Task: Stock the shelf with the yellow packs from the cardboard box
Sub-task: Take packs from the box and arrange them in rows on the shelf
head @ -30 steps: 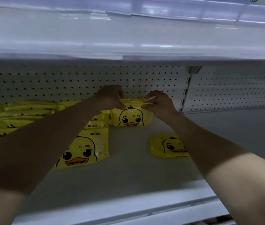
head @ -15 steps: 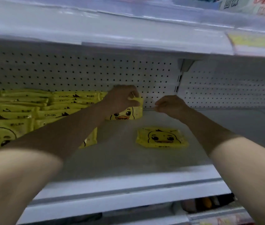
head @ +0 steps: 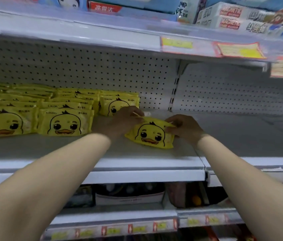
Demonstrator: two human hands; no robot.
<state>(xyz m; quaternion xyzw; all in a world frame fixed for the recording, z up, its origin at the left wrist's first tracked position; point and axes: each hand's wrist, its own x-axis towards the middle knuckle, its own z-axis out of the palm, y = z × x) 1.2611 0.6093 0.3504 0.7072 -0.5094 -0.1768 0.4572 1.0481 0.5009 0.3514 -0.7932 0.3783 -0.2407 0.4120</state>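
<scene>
Two hands meet on one yellow pack [head: 150, 136], which lies on the shelf [head: 241, 136] to the right of the stocked rows and nearer than the far stack [head: 119, 104]. The left hand [head: 127, 117] pinches the pack's far left corner, fingers bent over the seam. The right hand [head: 185, 127] has its fingers curled round the right end. The cardboard box is out of view.

The step in hand looks like seating this pack in line. To do it well, I would move it left until it sits just beside the near row [head: 66, 124] or goes onto the far stack. The duck face should be up and upright to the aisle, with the edges square to its neighbours. Gripping both ends stops the soft pack from folding. A light lift is better than a drag, since the film could catch on the shelf.

The pack is a flat, pillow-like pouch of glossy yellow film with crimped end seams and a printed duck face. It bulges a little in the middle, so the filling seems soft. The stocked packs lie overlapped like shingles. The shelf is smooth, pale painted metal, backed by a perforated panel [head: 85, 70] of regular round holes
</scene>
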